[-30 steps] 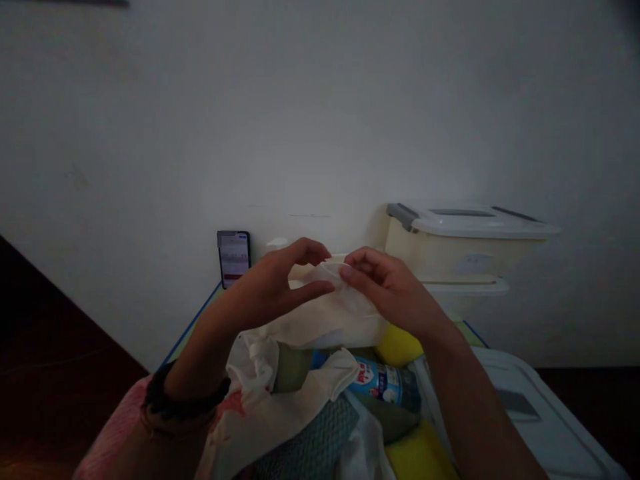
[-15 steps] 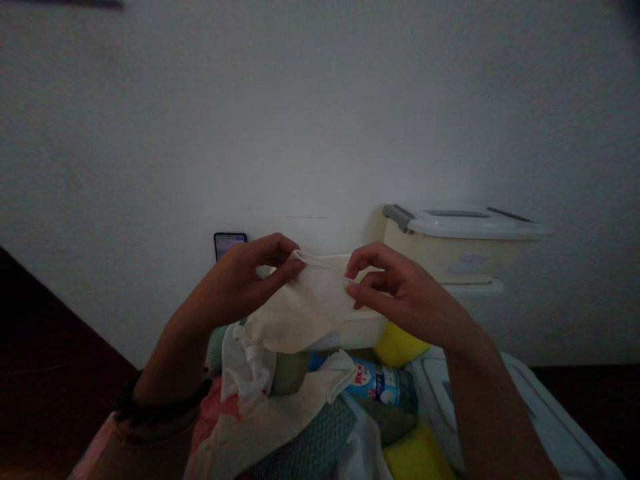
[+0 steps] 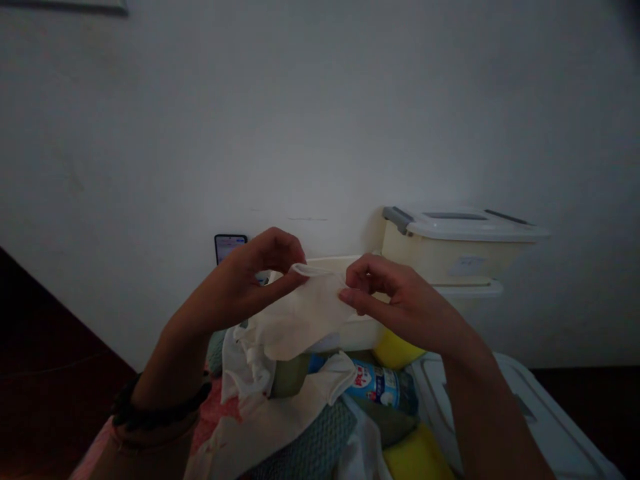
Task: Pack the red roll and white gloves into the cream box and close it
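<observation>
A thin off-white piece of soft material (image 3: 305,310) with a rolled upper edge hangs between my hands; its exact kind I cannot tell. My left hand (image 3: 255,277) pinches that edge at its left end between thumb and fingers. At the right end, my right hand (image 3: 387,293) pinches the same edge. Below lies another off-white limp piece (image 3: 295,407), spread over the pile. A blue-labelled bottle (image 3: 380,383) lies on its side there, partly covered by it. Behind the held piece stands a white box (image 3: 367,332), mostly hidden by my hands.
Yellow pieces (image 3: 417,457) and a blue-green textured cloth (image 3: 313,440) lie in the pile. To the right are stacked lidded bins (image 3: 430,257) and a white lid (image 3: 535,407). A phone (image 3: 229,247) leans against the wall (image 3: 320,120).
The rolled edge between my hands has opened slightly and sits a little lower. My right hand has moved slightly down and left; both hands keep their pinch.
</observation>
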Action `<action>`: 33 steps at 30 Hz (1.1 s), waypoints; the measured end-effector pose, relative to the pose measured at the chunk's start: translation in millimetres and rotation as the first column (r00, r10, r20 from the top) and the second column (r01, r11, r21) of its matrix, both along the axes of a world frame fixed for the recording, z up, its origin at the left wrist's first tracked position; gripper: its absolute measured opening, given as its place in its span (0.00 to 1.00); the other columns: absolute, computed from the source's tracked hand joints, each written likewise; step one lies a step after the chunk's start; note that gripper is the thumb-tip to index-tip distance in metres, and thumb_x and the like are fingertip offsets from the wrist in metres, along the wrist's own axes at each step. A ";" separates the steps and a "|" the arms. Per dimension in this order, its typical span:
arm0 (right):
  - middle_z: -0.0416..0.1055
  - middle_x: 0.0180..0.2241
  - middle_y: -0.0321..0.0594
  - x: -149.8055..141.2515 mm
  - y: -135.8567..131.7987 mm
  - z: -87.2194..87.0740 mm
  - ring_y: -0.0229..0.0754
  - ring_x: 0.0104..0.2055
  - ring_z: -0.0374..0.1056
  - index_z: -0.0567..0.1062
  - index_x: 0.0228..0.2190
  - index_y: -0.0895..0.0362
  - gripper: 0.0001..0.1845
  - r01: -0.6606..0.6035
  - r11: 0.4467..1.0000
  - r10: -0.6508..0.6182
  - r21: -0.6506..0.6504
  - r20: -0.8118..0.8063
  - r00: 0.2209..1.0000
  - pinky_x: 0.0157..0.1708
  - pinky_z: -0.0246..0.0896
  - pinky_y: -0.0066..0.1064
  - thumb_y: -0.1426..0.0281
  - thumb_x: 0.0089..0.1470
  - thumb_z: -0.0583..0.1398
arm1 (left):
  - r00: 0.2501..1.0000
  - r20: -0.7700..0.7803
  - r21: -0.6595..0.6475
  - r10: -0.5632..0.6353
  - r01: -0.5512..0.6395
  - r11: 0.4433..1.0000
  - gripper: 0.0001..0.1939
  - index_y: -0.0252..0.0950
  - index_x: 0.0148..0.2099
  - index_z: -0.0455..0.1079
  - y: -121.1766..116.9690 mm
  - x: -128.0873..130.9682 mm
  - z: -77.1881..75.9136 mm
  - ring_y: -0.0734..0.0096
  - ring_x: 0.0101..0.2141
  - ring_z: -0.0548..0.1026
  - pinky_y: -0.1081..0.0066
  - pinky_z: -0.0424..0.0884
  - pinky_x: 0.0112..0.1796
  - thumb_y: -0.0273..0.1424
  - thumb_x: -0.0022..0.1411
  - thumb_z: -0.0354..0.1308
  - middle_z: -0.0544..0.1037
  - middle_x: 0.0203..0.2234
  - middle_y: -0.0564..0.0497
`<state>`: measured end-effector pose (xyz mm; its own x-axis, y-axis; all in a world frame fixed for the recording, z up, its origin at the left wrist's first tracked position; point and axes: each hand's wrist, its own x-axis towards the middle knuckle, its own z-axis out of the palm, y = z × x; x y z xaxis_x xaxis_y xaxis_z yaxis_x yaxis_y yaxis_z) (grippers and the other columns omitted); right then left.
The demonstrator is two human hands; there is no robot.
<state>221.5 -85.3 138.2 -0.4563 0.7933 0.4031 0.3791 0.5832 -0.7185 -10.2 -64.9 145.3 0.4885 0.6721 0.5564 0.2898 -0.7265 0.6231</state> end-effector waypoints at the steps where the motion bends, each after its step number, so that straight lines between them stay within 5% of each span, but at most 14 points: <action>1: 0.62 0.25 0.29 0.2 -0.8 0.7 0.29 0.26 0.60 0.68 0.30 0.56 0.08 0.001 1.000 -0.001 0.000 0.000 1.000 0.26 0.58 0.22 0.66 0.55 0.60 | 1.000 0.001 -0.012 -0.021 0.021 1.000 0.09 0.37 0.42 0.63 0.2 -0.1 -0.5 0.78 0.33 0.76 0.79 0.72 0.35 0.29 0.60 0.59 0.73 0.33 0.55; 8: 0.65 0.27 0.29 1.6 -3.1 2.9 0.29 0.28 0.64 0.66 0.31 0.56 0.07 -0.010 0.997 0.013 -0.077 0.046 0.999 0.27 0.58 0.21 0.66 0.55 0.60 | 0.993 -0.110 0.026 -0.032 0.035 0.999 0.04 0.37 0.40 0.69 3.4 -2.2 -0.9 0.77 0.37 0.75 0.79 0.71 0.40 0.27 0.61 0.57 0.76 0.35 0.54; 22: 0.68 0.28 0.30 5.4 0.0 5.5 0.30 0.28 0.63 0.71 0.29 0.56 0.06 -0.001 0.999 0.002 -0.036 0.034 0.999 0.28 0.58 0.22 0.67 0.51 0.63 | 0.996 -0.084 0.012 0.001 0.000 1.000 0.03 0.35 0.36 0.70 3.3 -3.2 -0.4 0.77 0.33 0.76 0.79 0.72 0.35 0.29 0.59 0.59 0.76 0.30 0.54; 33: 0.66 0.26 0.33 2.4 6.1 6.4 0.32 0.28 0.61 0.72 0.28 0.57 0.09 0.002 1.000 -0.002 0.004 0.028 1.000 0.28 0.57 0.24 0.65 0.53 0.61 | 0.997 -0.013 -0.027 -0.077 0.077 0.997 0.05 0.36 0.40 0.70 7.3 -1.8 -2.8 0.74 0.36 0.77 0.76 0.73 0.39 0.28 0.60 0.59 0.78 0.35 0.51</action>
<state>223.8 -79.2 144.6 -0.4661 0.7926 0.3932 0.4000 0.5852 -0.7054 -12.0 -57.6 142.5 0.5468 0.6465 0.5320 0.2423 -0.7304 0.6386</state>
